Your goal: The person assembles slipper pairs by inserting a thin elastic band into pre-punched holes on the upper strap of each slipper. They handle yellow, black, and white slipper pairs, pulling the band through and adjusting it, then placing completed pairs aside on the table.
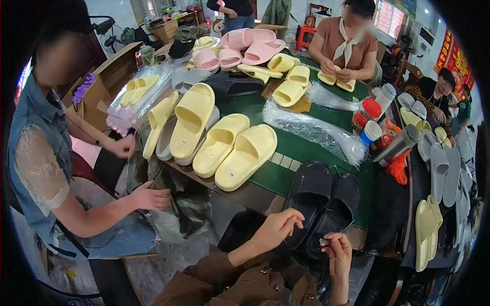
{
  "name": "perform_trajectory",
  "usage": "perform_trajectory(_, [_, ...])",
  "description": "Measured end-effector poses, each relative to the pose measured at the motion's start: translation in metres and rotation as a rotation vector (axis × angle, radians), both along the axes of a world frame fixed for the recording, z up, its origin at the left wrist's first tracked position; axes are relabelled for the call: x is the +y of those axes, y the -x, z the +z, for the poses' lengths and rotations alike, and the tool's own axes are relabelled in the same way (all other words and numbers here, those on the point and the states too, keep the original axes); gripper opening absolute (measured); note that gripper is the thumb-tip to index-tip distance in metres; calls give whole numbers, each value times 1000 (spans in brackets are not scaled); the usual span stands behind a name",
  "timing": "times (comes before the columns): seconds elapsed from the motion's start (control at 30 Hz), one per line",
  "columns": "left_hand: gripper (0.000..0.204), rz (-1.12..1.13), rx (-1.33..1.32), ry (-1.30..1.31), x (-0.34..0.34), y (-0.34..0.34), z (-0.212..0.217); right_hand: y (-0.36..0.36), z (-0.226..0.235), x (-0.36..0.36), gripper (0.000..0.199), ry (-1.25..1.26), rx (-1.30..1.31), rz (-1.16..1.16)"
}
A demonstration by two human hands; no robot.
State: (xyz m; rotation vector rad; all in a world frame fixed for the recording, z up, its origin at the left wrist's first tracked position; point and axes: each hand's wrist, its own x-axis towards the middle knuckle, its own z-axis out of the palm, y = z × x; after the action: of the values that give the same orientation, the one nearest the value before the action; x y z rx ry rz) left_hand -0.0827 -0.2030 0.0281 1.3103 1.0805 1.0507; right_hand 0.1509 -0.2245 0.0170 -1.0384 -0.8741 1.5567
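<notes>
A green table [240, 104] fills the space ahead of me, loaded with slippers and bags. Closest in, at two o'clock, my right hand [338, 251] has its thumb and finger pinched on a pale bit [322, 240], too small to make out. At twelve, my left hand [283, 227] is half curled, fingertips drawn together; I cannot tell whether it holds anything. The black slippers [310, 186] lie side by side at one o'clock, on the near edge of the table, right by both hands. A yellow pair [246, 157] sits at eleven, toes pointing away from me. At ten o'clock a person in a denim vest [30, 132] has both hands near the table's edge. A clear bag [319, 130] stretches across at twelve, and a red-lidded jar [366, 112] stands at one. Grey slippers [440, 171] line a rack at two. Farther off, pink slippers [263, 50] are heaped at twelve, and past half twelve a person in a brown top [326, 38] holds yellow slippers [327, 77] in both hands.
</notes>
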Motion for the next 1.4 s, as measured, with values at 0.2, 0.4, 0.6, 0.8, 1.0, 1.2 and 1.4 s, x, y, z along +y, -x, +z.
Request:
perform_trajectory(0.2, [21, -190, 87, -10, -23, -13, 10, 10, 12, 4, 27, -104, -205, -20])
perform_trajectory(0.4, [15, -264, 97, -86, -24, -27, -1, 9, 2, 13, 31, -463, -499, 54])
perform_trajectory(0.6, [14, -365, 170, -137, -26, -31, 3, 31, 15, 18, 27, -408, -451, 8])
perform_trajectory(0.8, [16, -411, 203, -164, -27, -32, 2, 34, 9, 29, 19, -437, -330, -67])
perform_trajectory(1.0, [23, -343, 158, -155, -26, -28, -2, 31, 20, 37, 18, -529, -406, -155])
perform_trajectory(1.2, [24, -216, 105, -298, -16, -34, 6, 39, 31, 25, 19, -626, -689, -83])
perform_trajectory(1.4, [20, -107, 66, -118, -10, -33, 21, 34, 31, 28, 19, -556, -536, -119])
